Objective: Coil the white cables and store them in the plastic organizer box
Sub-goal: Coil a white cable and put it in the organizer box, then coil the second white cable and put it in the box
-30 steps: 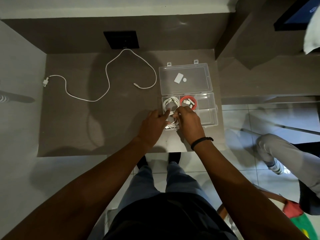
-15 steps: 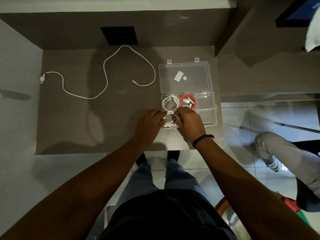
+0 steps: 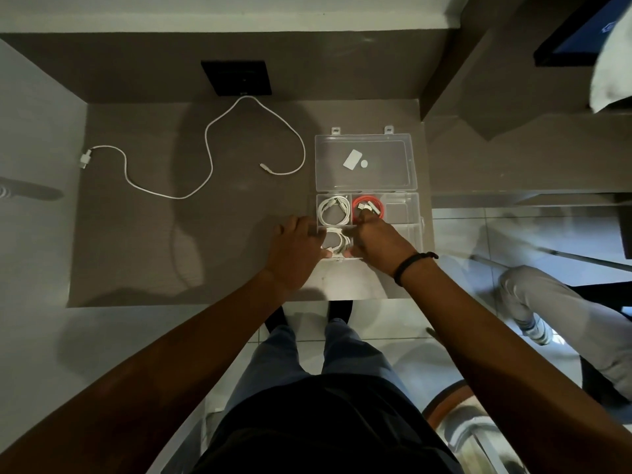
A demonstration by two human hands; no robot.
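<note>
A clear plastic organizer box lies open on the brown table, its lid folded back. One coiled white cable sits in the far left compartment, a coiled red cable beside it. A second coiled white cable lies in the near left compartment. My left hand and my right hand press on either side of this coil with their fingertips. A long uncoiled white cable snakes loose across the table to the left.
A black wall socket plate sits behind the table. The table's front edge is close to my legs. Another person's leg and shoe are on the tiled floor at the right. A dark screen hangs at top right.
Both hands have pushed the white coil down into the near left compartment, and it now lies inside the box. The view has shifted slightly.
</note>
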